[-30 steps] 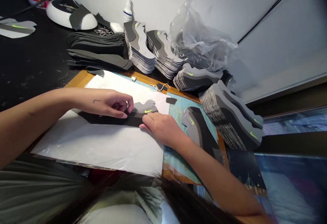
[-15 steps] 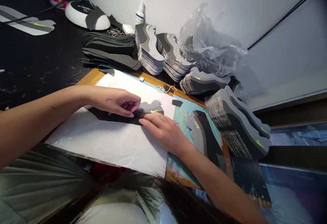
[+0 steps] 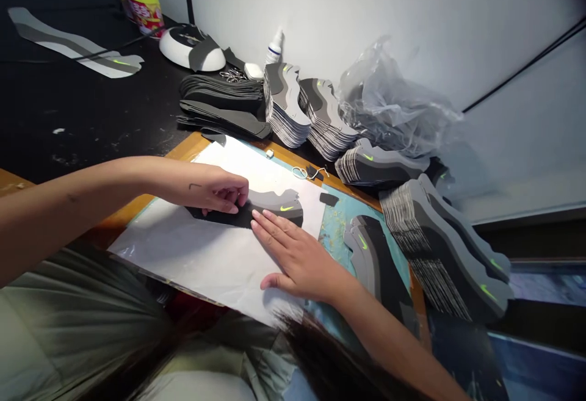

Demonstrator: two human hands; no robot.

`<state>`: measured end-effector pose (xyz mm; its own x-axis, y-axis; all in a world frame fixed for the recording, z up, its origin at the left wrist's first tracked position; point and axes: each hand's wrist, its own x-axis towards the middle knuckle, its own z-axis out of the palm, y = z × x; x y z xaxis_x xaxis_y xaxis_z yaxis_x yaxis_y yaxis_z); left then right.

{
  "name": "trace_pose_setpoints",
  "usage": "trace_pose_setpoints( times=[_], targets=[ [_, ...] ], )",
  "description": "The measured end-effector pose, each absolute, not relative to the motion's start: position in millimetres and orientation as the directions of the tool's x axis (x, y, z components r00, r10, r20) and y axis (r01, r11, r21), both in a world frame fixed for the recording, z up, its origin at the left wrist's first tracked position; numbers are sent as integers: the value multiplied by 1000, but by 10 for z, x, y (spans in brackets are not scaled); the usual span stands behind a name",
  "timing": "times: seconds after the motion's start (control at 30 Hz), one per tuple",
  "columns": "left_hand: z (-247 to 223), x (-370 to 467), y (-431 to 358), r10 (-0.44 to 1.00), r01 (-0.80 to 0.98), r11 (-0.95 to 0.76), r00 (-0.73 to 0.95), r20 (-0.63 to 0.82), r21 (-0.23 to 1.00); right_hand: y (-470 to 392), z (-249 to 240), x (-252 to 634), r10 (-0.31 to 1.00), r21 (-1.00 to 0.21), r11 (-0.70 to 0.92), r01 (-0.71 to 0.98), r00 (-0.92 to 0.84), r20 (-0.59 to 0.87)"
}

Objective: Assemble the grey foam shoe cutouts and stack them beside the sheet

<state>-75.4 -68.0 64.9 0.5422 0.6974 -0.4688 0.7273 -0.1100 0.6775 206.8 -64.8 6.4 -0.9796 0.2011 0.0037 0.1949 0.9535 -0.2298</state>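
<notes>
A shoe-upper piece [image 3: 273,197], with grey wavy layers, a black lower part and a yellow-green swoosh, lies flat on a white sheet [image 3: 196,260]. My left hand [image 3: 220,188] rests over its left part with fingers curled in and thumb low; whatever they may hold is hidden. Flat on the black part and the sheet, my right hand [image 3: 300,257] has its fingers stretched forward and its thumb apart. To the right of that hand, similar upper pieces [image 3: 373,254] lie on a blue-green mat [image 3: 336,224].
Stacked uppers [image 3: 286,123] stand along the back, with another tall stack [image 3: 434,254] at right. Folded black pieces [image 3: 224,114] lie at back left. Behind are a clear plastic bag [image 3: 394,102], a spray bottle [image 3: 274,47] and a white rounded device [image 3: 174,47].
My right hand has flattened, its fingers spreading and its thumb moving out, so more of the swoosh end shows. My left hand stays curled on the piece. The view has shifted.
</notes>
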Motion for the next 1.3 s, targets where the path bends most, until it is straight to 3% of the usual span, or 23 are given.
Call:
trace_pose_setpoints(
  times=[0.2, 0.53, 1.3],
  targets=[
    [516, -797, -829, 805, 722, -267, 531, -263, 639, -659, 72, 2062, 209, -215, 955, 205, -978, -5],
    [422, -832, -818, 818, 709, -296, 534, -212, 640, -682, 76, 2058, 217, -162, 963, 215, -976, -1],
    [324, -840, -826, 852, 664, -253, 498, -163, 704, -679, 88, 2053, 218, -161, 963, 215, -976, -1]
  ],
)
